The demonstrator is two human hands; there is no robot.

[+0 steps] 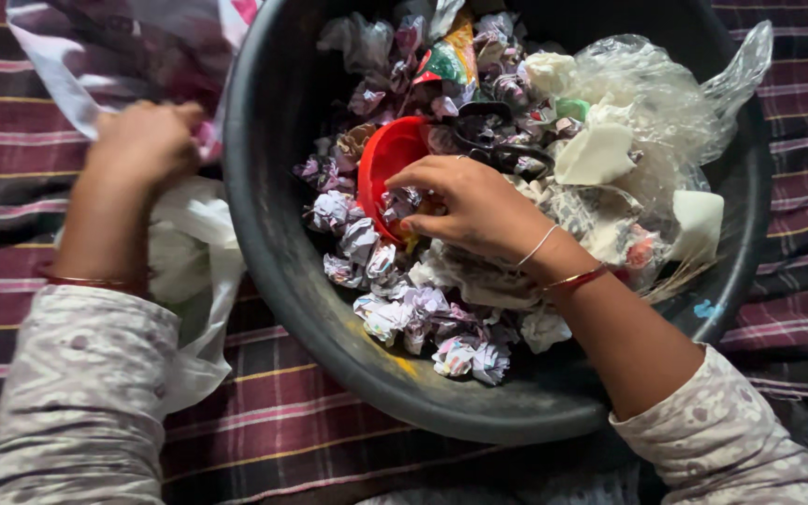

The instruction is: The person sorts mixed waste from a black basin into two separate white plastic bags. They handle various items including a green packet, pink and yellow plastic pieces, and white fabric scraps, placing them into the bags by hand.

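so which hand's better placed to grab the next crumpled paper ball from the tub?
Right hand, likely: it is inside the black tub touching the paper balls. Left hand grips a plastic bag outside.

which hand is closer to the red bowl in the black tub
Right. The right hand is inside the black tub, fingertips at the red bowl among crumpled paper balls. The left hand is outside the tub, gripping a white plastic bag.

the left hand [142, 140] is clenched into a fist, forearm raised upward; the right hand [474, 206] is reached leftward, fingers [413, 178] curled downward, wrist bent.
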